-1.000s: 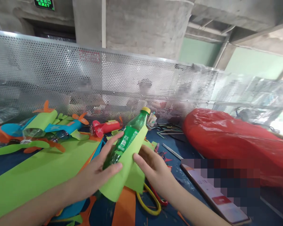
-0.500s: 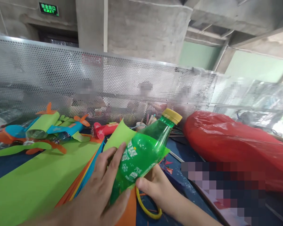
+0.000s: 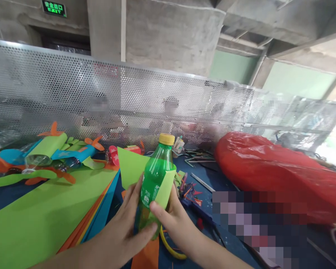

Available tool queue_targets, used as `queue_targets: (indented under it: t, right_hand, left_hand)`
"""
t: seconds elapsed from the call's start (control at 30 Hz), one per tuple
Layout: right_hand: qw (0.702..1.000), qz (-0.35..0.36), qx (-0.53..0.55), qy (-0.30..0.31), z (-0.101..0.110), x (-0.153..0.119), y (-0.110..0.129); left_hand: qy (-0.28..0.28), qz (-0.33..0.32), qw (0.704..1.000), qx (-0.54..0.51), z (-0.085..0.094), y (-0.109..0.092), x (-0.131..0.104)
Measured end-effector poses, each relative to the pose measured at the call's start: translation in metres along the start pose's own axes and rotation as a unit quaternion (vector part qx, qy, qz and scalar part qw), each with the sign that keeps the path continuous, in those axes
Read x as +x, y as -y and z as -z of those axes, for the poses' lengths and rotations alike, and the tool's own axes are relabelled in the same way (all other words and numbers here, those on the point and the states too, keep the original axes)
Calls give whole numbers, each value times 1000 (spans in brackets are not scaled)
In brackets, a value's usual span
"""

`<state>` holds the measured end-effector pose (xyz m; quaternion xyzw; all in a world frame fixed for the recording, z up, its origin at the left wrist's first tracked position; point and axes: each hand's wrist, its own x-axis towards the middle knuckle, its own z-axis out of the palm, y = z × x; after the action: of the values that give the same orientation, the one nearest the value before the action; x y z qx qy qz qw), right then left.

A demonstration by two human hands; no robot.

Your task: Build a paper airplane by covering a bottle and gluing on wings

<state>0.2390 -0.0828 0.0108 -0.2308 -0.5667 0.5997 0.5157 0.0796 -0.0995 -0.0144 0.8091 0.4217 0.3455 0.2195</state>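
Note:
A green plastic bottle (image 3: 156, 173) with a yellow cap stands nearly upright between my two hands. Round its body runs a light-green sheet of paper (image 3: 133, 164); one edge lies on the front right, while the other end sticks out to the left behind. My left hand (image 3: 126, 224) is closed round the bottle's left side, thumb across the lower front. On the right, my right hand (image 3: 176, 220) presses the paper's edge to the bottle with its thumb; its other fingers are hidden behind. Part of a yellow ring (image 3: 172, 248) and an orange sheet (image 3: 147, 254) show below.
Coloured paper sheets (image 3: 44, 209) lie stacked at the left, with paper-and-bottle planes (image 3: 47, 145) behind. Paper scraps (image 3: 190, 190) and a metal ruler-like strip (image 3: 201, 182) lie to the right. A red plastic bag (image 3: 268, 172) bulges farther right. Perforated metal panel (image 3: 145, 93) crosses behind.
The bottle has gone from tilted rightward to nearly upright and turned, so its label faces differently. The paper's edge now lies across its front under my right thumb.

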Motion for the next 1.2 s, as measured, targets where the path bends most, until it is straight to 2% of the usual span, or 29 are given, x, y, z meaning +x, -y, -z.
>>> queue_targets:
  t: [0.2,0.4,0.67,0.9,1.07,1.2]
  right_hand:
    - [999,-29,20,-24,6,1,-6]
    - [997,-23,62,-27,7,4,-12]
    - [997,-8,54,-60,14,11,-22]
    - [997,5,31,-67,15,10,-27]
    - [998,-34,-27,-50,13,9,-18]
    - [997,-30,-37,-52,11,8,-16]
  left_hand:
    - [-14,54,998,-39,-6,6,2]
    - [-36,31,993,-112,-9,4,4]
    - [-54,50,974,-216,-15,16,8]
    - [-80,17,992,-93,-13,16,5]
    - [-76,10,995,-70,-13,16,4]
    - [-58,14,997,-47,-15,20,2]
